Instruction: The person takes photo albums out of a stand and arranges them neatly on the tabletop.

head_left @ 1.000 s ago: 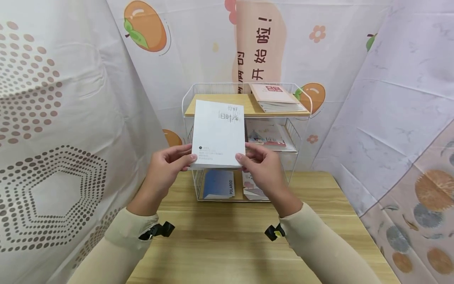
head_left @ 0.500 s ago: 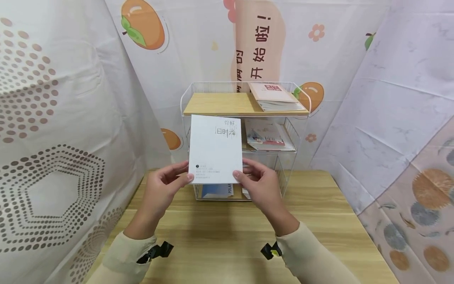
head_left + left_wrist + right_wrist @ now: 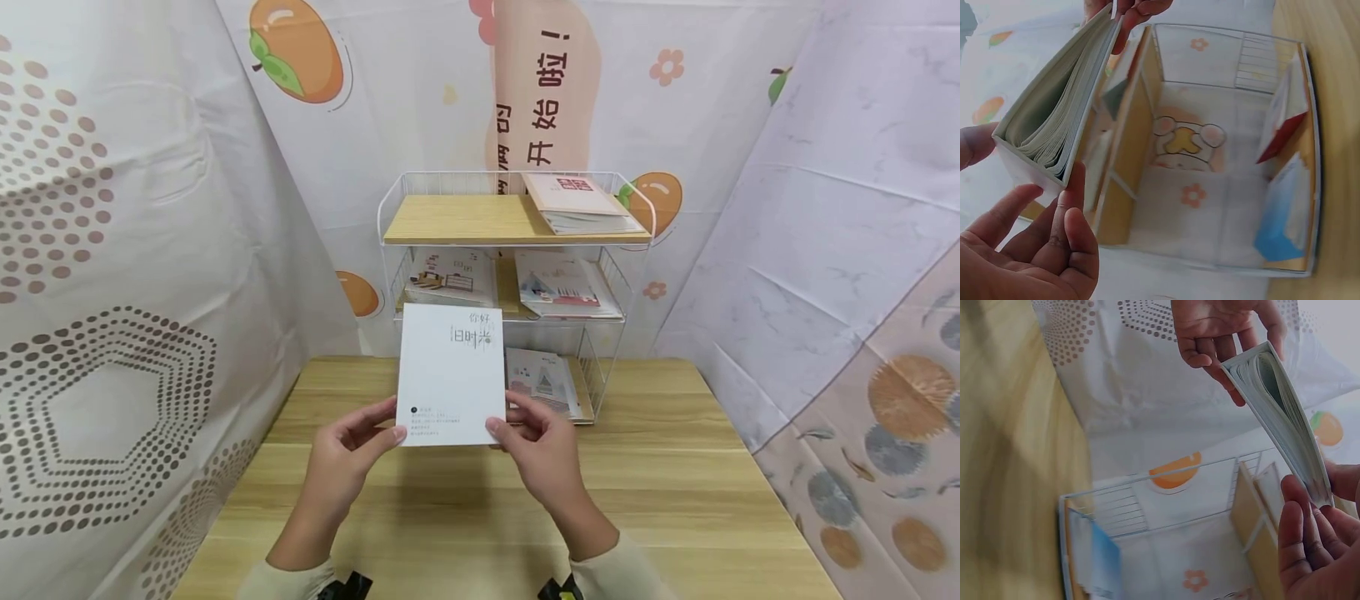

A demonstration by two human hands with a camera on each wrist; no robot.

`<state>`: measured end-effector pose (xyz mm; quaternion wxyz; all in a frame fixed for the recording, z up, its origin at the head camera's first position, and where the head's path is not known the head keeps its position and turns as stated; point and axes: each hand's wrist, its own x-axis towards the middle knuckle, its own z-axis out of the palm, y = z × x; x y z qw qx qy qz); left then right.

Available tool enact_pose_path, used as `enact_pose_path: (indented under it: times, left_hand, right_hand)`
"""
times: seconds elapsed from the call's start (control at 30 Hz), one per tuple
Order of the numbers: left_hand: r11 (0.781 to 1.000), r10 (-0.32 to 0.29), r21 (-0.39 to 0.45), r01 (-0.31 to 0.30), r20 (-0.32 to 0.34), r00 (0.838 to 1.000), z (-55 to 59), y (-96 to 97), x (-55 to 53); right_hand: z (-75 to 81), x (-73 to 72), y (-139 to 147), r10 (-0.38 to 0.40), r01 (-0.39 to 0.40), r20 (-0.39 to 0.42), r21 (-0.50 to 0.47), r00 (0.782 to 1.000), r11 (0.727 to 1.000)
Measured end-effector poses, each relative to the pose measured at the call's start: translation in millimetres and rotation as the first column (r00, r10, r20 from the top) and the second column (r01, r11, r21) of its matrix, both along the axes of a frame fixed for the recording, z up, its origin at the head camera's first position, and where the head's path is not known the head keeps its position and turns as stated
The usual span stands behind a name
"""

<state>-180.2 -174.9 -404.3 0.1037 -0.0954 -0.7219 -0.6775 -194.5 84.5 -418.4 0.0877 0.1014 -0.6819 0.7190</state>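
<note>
I've got L hand [image 3: 348, 446] and R hand [image 3: 543, 450] both pinching the white book [image 3: 450, 375] by its near corners, neither closer, long axis approx. near-to-far, held above the table [image 3: 675, 475], near side of the wire shelf [image 3: 457, 218].

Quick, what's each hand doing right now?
Left hand: holding the white book by its lower left corner.
Right hand: holding the same white book, lower right corner.
</note>
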Motion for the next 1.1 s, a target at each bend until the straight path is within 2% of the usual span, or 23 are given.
enact_pose_path:
  times: [0.23, 0.37, 0.47, 0.57, 0.7, 0.93, 1.1]
  left_hand:
    - [0.999, 0.027, 0.037, -0.03, 0.083, 0.996, -33.8, 3.4, 7.2]
    - [0.997, 0.06, 0.039, -0.066, 0.139, 0.989, -52.7, 3.4, 12.1]
    - [0.994, 0.094, 0.03, -0.102, 0.201, 0.975, -65.3, 3.1, 16.2]
    - [0.991, 0.121, 0.018, -0.129, 0.255, 0.959, -76.0, 2.4, 19.9]
    - [0.987, 0.155, -0.013, -0.159, 0.307, 0.939, -89.1, 0.4, 24.3]
    - [0.974, 0.224, -0.073, -0.212, 0.352, 0.909, -112.1, -6.4, 28.7]
    - [0.958, 0.288, -0.114, -0.265, 0.368, 0.884, -123.4, -12.7, 30.2]
  right_hand:
    - [-39.1, 8.3, -1, -0.005, 0.007, 0.056, -0.033, 0.998, 0.999]
    - [-56.2, 12.9, -4, -0.025, 0.028, 0.129, -0.021, 0.991, 0.999]
    - [-65.1, 17.3, -6, -0.03, 0.034, 0.196, -0.019, 0.98, 0.999]
    - [-66.8, 24.3, -9, -0.025, 0.032, 0.253, -0.022, 0.967, 0.999]
    - [-70.5, 32.7, -13, -0.02, 0.027, 0.29, -0.019, 0.957, 0.999]
    - [-115.8, 31.5, -25, -0.013, 0.026, 0.301, -0.039, 0.954, 0.999]
    - [-131.5, 31.7, -35, 0.015, -0.008, 0.315, -0.022, 0.949, 1.0]
